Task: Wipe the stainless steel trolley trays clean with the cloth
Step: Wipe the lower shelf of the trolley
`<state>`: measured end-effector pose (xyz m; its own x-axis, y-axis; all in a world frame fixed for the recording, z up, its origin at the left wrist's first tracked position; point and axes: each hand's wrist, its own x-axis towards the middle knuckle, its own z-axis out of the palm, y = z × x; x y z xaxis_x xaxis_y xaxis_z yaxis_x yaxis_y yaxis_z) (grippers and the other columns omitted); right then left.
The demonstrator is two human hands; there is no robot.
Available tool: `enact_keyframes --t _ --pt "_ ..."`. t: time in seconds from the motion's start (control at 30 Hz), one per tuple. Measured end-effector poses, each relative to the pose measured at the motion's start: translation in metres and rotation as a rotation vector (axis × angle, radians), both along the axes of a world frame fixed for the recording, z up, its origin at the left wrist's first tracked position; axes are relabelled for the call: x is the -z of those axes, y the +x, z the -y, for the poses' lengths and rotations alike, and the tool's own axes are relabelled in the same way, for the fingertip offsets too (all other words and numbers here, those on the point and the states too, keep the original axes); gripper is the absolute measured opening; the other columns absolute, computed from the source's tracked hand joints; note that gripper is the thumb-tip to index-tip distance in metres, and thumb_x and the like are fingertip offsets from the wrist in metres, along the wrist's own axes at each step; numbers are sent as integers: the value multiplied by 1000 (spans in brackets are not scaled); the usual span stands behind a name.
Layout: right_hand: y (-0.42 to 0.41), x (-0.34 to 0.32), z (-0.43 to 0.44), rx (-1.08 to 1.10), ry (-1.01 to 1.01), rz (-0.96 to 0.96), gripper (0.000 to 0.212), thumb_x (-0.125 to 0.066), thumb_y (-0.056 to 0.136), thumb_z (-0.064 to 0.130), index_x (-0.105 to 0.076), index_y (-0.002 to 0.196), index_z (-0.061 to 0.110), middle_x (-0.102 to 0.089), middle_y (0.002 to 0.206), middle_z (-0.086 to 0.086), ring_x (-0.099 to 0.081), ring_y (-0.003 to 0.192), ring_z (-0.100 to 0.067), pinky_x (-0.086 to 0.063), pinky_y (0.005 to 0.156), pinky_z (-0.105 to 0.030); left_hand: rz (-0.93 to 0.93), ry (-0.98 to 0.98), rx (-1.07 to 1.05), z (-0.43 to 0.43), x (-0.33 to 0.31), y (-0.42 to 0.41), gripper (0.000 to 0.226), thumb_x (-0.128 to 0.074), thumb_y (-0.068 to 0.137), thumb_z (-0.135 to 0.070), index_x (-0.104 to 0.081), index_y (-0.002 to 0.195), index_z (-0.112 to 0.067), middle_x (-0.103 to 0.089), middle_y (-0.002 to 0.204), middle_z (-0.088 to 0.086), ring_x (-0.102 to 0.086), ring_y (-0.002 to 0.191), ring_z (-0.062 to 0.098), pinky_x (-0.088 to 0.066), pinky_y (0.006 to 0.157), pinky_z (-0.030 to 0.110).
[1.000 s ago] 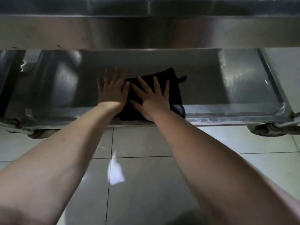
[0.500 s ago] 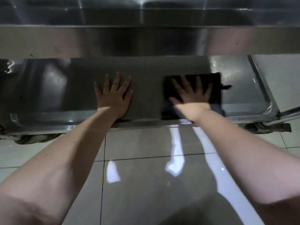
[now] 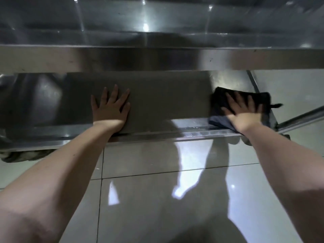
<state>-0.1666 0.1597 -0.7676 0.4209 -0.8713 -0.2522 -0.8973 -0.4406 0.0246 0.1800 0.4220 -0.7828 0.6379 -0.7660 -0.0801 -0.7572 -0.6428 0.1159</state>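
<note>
Here the person works on the lower tray (image 3: 166,102) of the stainless steel trolley. The left hand (image 3: 111,109) lies flat on the bare metal near the tray's middle, fingers straight and spread, holding nothing; it appears to serve as a brace. The right hand (image 3: 243,114), likewise flat with fingers spread, presses down on the dark cloth (image 3: 221,99). The cloth is folded and sits at the right end of the tray, its near edge lapping over the tray's near rim and a small loop sticking out to the right. Judged from this position, the wiping stroke is at the right-hand limit of the lower tray. The far right corner shows pale streaks and the left end is in shadow, so whether either is clean cannot be told. The upper tray (image 3: 157,58) crosses the far part of the view as a broad steel band with a few dark specks; it probably needs checking or wiping. The task is thus best rated as partway done. The trolley stands on glossy pale floor tiles (image 3: 157,199) that mirror a bright light. A castor (image 3: 21,156) shows under the left end, and a steel tube (image 3: 301,118) slants away at the right.
</note>
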Motion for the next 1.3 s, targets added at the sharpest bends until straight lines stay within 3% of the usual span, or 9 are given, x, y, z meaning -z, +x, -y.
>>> enact_keyframes --t 0.3,0.47,0.57,0.73,0.83,0.9,1.07,1.2,1.3 --pt "73 0 -82 -214 14 68 65 -21 92 71 1 150 52 11 163 16 12 148 -36 11 113 -63 13 19 -3 0 -6 -4 52 -25 101 -50 -15 151 -49 -5 164 -8 0 151 27 5 115 60" --pt "151 3 -169 -454 111 186 62 -22 96 65 -2 152 48 6 164 12 16 147 -39 22 107 -62 53 -188 38 9 -25 -19 43 -35 104 -34 -45 145 -27 -33 157 3 -21 147 28 -4 118 49" --pt "155 0 -153 -325 45 257 55 -29 102 51 -14 154 43 -6 163 15 10 149 -30 14 112 -57 -53 -272 158 23 -34 -38 42 -40 103 -31 -50 141 -16 -48 147 10 -41 135 30 -26 114 40" --pt "155 -18 -116 -339 31 96 54 -38 102 39 -23 153 31 -26 160 -1 -9 149 -32 14 111 -62 -151 -144 294 31 -33 -64 54 -48 100 -32 -37 149 -13 -42 150 13 -37 137 29 -24 112 34" --pt "153 -30 -122 -401 -93 88 40 -52 96 35 -49 132 17 -52 132 -9 -40 128 -33 -7 118 -51 -130 -173 282 28 -46 -74 54 -58 94 -33 -48 142 -10 -51 136 18 -45 125 35 -32 102 38" --pt "143 -43 -123 -512 -147 78 36 -57 93 36 -55 120 12 -55 124 -10 -46 117 -33 -28 105 -42 -83 -155 348 27 -63 -86 49 -57 88 -43 -61 121 -7 -56 118 19 -50 112 37 -36 90 41" --pt "75 -90 -112 -661 -73 145 35 -60 90 39 -61 107 9 -55 114 -11 -48 114 -34 -31 99 -38 -2 -115 446 28 -108 -133 21 -61 89 -28 -67 102 -13 -58 107 11 -52 105 35 -35 84 38" --pt "4 -140 -138 -597 -32 282 36 -41 89 30 -64 83 3 -62 85 -16 -62 78 -35 -51 65 -39 -86 -149 609 24 -155 -183 28 -77 65 -6 -71 91 -1 -66 87 18 -65 77 38 -54 71 40" --pt "-44 -183 -155 -377 40 317 14 -63 86 15 -63 90 1 -62 91 -18 -61 80 -38 -49 62 -41 -218 -207 633 24 -201 -226 26 -68 67 -3 -71 92 -3 -65 85 14 -64 75 36 -55 68 40"
